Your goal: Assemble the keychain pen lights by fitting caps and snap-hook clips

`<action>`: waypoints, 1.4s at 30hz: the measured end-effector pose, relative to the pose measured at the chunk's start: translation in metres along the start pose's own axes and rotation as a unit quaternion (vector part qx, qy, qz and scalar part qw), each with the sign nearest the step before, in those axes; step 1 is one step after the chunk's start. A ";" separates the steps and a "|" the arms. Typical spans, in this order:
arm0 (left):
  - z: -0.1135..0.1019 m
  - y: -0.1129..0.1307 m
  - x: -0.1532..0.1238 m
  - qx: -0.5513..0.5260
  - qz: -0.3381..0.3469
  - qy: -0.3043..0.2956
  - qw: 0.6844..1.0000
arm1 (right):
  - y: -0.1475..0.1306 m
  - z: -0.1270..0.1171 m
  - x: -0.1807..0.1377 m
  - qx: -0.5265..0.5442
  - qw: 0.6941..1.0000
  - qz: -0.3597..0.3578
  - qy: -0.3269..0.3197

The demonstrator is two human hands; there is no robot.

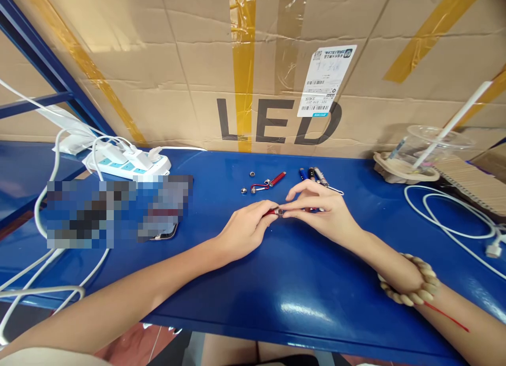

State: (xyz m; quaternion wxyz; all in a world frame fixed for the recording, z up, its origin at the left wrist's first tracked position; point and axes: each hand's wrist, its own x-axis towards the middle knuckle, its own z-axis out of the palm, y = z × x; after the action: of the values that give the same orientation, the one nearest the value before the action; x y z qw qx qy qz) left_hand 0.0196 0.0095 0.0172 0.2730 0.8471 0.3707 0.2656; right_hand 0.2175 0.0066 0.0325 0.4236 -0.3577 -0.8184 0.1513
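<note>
My left hand (247,226) is closed around a small red metal tube (272,211), with most of the tube hidden in the fingers. At the tube's silver end (280,211), the thumb and fingertips of my right hand (326,210) pinch together, while the index finger is bent above. Just beyond my hands lie another red tube (278,178), a small silver clip piece with a red part (260,188), a silver ring (252,174) and a small silver cap (244,190). Blue, black and silver pen-like tubes (312,175) sit behind my right hand, which partly covers them.
A white power strip (126,166) with cables and a phone (168,231), partly pixelated, lie left on the blue table (253,292). A large cardboard box (158,66) stands behind. At right are a clear cup with a straw (435,139), a coiled white cable (443,224) and a notebook (470,181).
</note>
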 end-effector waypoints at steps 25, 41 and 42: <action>0.004 -0.008 -0.002 0.025 0.048 0.024 0.998 | -0.015 0.019 -0.003 0.128 0.963 0.231 -0.053; 0.004 -0.005 -0.001 0.128 0.055 0.049 0.989 | -0.016 0.021 -0.002 0.191 0.913 0.356 -0.059; 0.004 -0.005 -0.001 0.117 0.046 0.052 0.991 | -0.016 0.021 -0.002 0.192 0.911 0.359 -0.062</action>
State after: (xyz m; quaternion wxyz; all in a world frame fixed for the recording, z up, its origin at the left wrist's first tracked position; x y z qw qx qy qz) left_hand 0.0192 0.0101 0.0106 0.1405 0.8743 0.3736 0.2762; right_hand 0.1944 -0.0051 0.0280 0.3500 -0.5293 -0.6143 0.4690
